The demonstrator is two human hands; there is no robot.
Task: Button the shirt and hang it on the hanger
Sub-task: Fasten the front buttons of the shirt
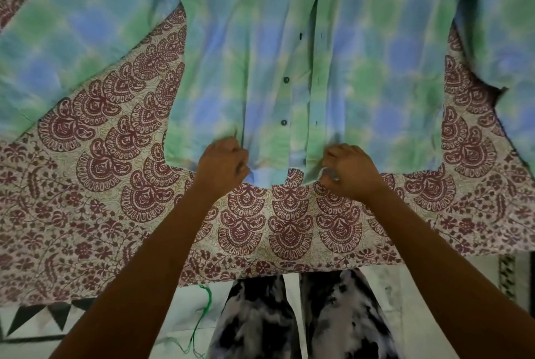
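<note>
Both fists, left hand (221,162) and right hand (348,170), grip shirt (362,75) hem.

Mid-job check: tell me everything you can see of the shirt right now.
The shirt is thin, cotton-looking cloth in soft green and blue checks, lying flat and front up on the maroon-printed sheet, hem nearest the person, sleeves spread to both sides. Four dark buttons run along one front edge; the fronts look unfastened, parting at the hem. The left-hand grip and right-hand grip each pinch the hem, either side of the opening.
</note>
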